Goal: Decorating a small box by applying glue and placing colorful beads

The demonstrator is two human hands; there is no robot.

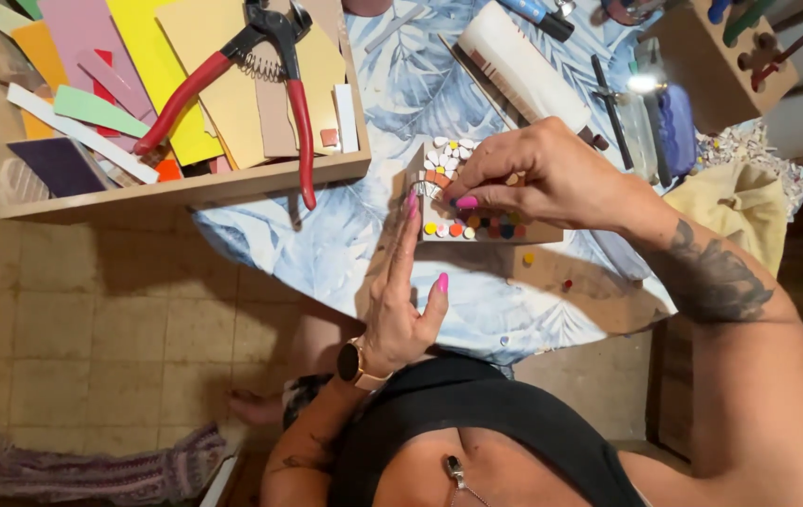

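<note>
Board (514,232) with small round coloured and white pieces glued to its face lies at the centre of the table, on the leaf-patterned cloth (392,103). Your right hand (551,174) rests on top of the board from 3 o'clock, fingers curled down; whether the fingertips pinch a piece cannot be told. Your left hand (403,291) stands on edge at the board's 9 o'clock side, fingers flat and straight, thumb spread, holding nothing; the fingertips touch the board's left edge. A watch (352,362) sits on the left wrist.

Two loose pieces (529,257) lie on the cloth just beside the board at 5 o'clock. At 12 o'clock from the board, a white tube (521,68) lies tilted. At 10 o'clock, a wooden tray (176,192) holds coloured sheets and strips; red-handled pliers (260,75) lie across it, one handle overhanging the tray's near rim. At 2 o'clock, a wooden tool holder (711,66) stands. A yellow cloth (734,211) lies at 3 o'clock.
</note>
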